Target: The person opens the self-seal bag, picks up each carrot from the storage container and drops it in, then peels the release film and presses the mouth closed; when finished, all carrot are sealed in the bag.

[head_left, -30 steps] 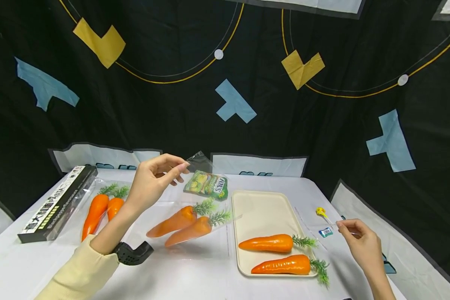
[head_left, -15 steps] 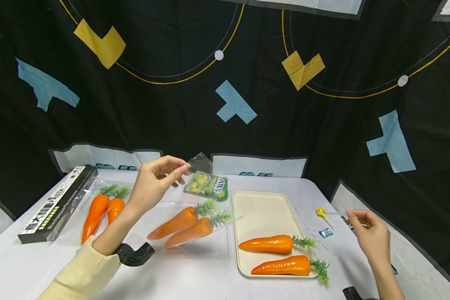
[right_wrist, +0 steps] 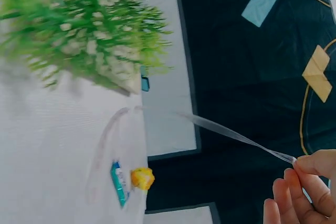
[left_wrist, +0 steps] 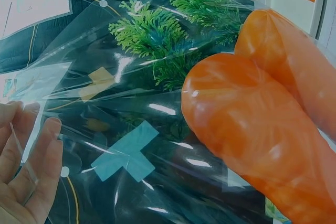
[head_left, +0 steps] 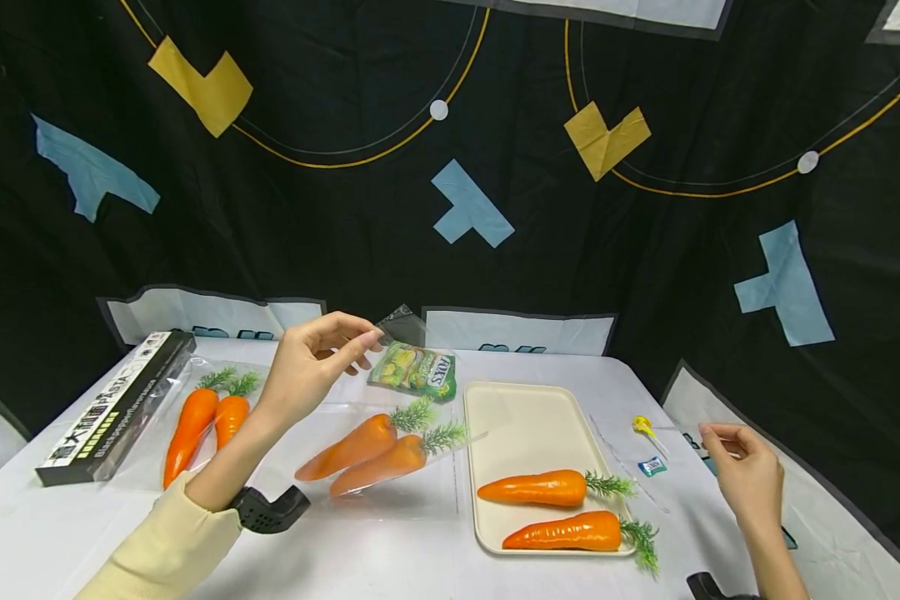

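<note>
My left hand [head_left: 311, 367] pinches the top of a clear plastic bag [left_wrist: 126, 77] between thumb and fingertips. Inside the bag hang two orange carrots [head_left: 367, 448] with green leafy tops. Over at the right edge of the table, my right hand [head_left: 746, 479] pinches one end of a thin clear plastic strip [right_wrist: 226, 130]. The strip trails away from the fingertips toward the table. Two more carrots [head_left: 562, 530], outside any bag, lie on a cream tray [head_left: 532, 421] between the hands, their leaves reaching over its right side.
At the left lie a long black pasta box [head_left: 116, 408] and a second clear bag with two carrots [head_left: 191, 433]. A green FOX'S packet [head_left: 414, 371] is behind the held bag. A yellow lollipop [head_left: 642, 423] and small blue packet [head_left: 652, 466] lie right of the tray.
My right hand has moved right, away from the tray, with the strip in its fingers, and is nearly still over the last half second. The left hand has stayed almost in place.
</note>
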{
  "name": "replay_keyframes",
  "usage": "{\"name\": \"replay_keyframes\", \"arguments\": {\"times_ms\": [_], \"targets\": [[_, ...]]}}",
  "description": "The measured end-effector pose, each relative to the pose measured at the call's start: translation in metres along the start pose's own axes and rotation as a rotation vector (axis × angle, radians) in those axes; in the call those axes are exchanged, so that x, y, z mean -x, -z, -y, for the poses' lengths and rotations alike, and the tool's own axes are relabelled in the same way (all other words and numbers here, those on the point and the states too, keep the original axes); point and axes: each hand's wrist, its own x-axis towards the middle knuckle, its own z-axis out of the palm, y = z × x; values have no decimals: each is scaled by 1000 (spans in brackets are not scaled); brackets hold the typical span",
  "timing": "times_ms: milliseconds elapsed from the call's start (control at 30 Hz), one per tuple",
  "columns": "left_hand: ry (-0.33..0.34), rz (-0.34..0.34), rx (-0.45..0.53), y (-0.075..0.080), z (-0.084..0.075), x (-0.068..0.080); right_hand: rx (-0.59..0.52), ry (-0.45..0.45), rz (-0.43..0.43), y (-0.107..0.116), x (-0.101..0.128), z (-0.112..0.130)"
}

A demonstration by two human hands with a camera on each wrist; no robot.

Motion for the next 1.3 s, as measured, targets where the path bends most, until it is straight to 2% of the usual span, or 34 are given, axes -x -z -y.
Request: {"name": "replay_keyframes", "arguments": {"times_ms": [167, 333, 500, 633, 900, 1300], "targets": [[2, 4, 6, 0, 0, 0, 38, 32, 4, -3, 5, -6], [-1, 4, 5, -1, 1, -1, 97, 59, 72, -2, 11, -11], [-3, 4, 10, 0, 0, -1, 174, 147, 154, 2, 16, -14], [-1, 6, 15, 0, 0, -1, 186, 208, 195, 4, 17, -16], [1, 12, 10, -1, 1, -1, 199, 216, 254, 5, 17, -17], [-8, 10, 10, -1, 0, -2, 225, 237, 272, 4, 15, -18]]}}
